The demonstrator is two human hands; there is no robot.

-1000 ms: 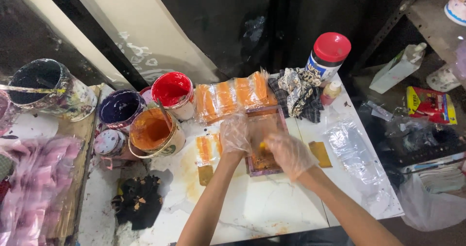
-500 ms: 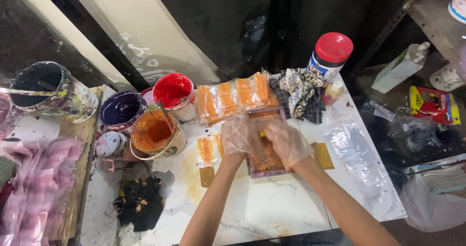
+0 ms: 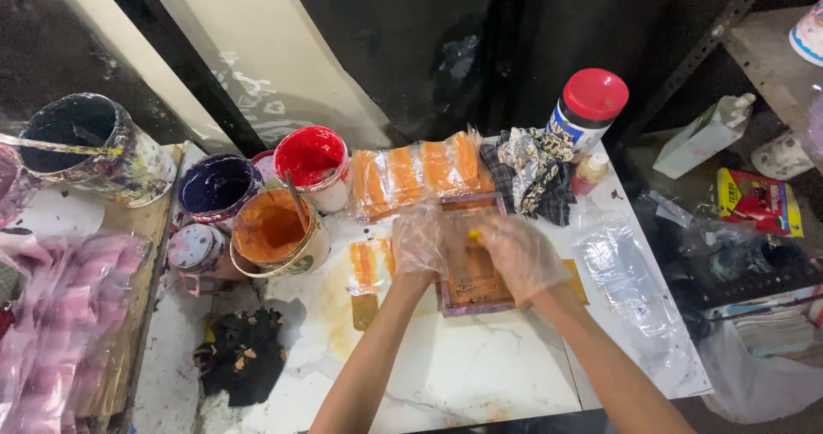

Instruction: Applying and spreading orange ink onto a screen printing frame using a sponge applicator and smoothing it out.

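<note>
Both my hands wear thin clear plastic gloves and rest over a small wooden-framed screen (image 3: pixel 477 290) stained orange, lying on the white marble tabletop (image 3: pixel 446 374). My left hand (image 3: pixel 418 241) holds the frame's left edge. My right hand (image 3: pixel 514 254) grips a small yellow-tipped tool on the screen. An orange-striped printed plastic sheet (image 3: pixel 367 263) lies just left of the frame. A larger stack of orange-striped sheets (image 3: pixel 411 173) sits behind it.
Paint tubs stand at the left: orange (image 3: pixel 273 228), red (image 3: pixel 310 161), dark purple (image 3: pixel 216 187), and a black-stained bucket (image 3: pixel 86 143). A red-lidded jar (image 3: pixel 587 108), patterned rag (image 3: pixel 531 173), black cloth (image 3: pixel 240 357) and clear plastic bags (image 3: pixel 630 284) surround the work spot. Pink plastic (image 3: pixel 43 331) lies far left.
My right hand has slid up and left over the screen toward my left hand. The left hand stays on the frame's edge.
</note>
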